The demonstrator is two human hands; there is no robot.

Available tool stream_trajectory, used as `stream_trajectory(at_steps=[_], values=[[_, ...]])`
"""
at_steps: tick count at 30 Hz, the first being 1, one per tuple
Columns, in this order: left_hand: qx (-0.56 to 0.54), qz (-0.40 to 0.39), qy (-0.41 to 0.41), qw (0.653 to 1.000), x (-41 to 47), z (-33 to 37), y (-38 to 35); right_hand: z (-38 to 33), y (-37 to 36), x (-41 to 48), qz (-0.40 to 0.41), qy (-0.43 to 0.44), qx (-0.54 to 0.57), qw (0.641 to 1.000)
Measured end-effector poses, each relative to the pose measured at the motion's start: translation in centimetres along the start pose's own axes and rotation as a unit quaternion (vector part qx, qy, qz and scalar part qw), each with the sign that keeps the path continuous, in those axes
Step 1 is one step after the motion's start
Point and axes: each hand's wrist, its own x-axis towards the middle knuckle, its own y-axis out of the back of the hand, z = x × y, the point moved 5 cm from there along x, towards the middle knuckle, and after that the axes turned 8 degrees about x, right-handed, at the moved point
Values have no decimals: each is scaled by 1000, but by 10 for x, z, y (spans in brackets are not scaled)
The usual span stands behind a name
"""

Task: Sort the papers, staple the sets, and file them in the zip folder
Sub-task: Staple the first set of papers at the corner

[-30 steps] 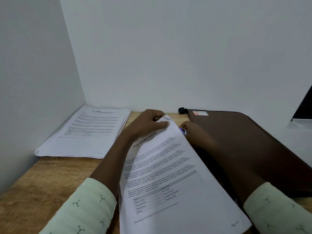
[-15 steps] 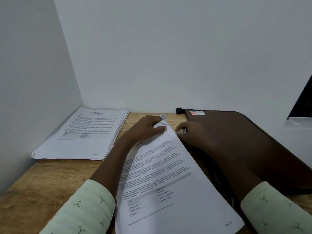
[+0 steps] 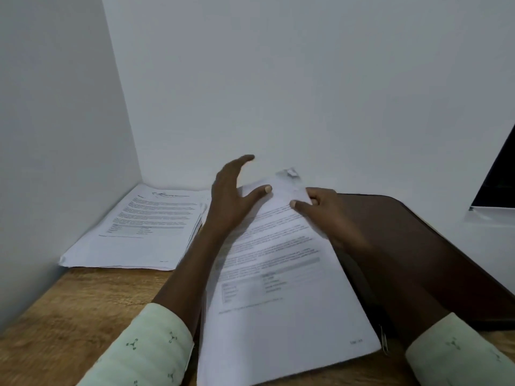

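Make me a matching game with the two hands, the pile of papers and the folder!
Things:
1 left hand
2 right hand
3 paper pile
4 zip folder

States:
a dark brown, at the right
b fingers spread open
c lies at the far left
d holds the middle paper set near its top

Pairs: 1-b, 2-d, 3-c, 4-a.

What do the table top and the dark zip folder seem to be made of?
The table top looks like wood or wood-print laminate: light brown with visible grain, matt. The zip folder looks like dark brown leather or imitation leather, smooth with a faint sheen; which, I cannot tell.
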Motion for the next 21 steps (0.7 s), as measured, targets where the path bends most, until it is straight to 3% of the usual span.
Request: stream_trajectory(at_steps=[4,7,9,16,21], values=[[-14,51,80,995,9,-15,25,-7,18,10,78,-2,113,990],[-250,-22,172,953,12,-19,28,-26,28,16,105,22,155,982],[-341,-81,172,921,12,-13,27,-42,34,18,135,46,163,976],[-318,-30,112,941,34,52,71,-104,40,16,158,173,226,945],[-321,-11,113,940,28,51,73,-108,27,10,137,177,233,946]])
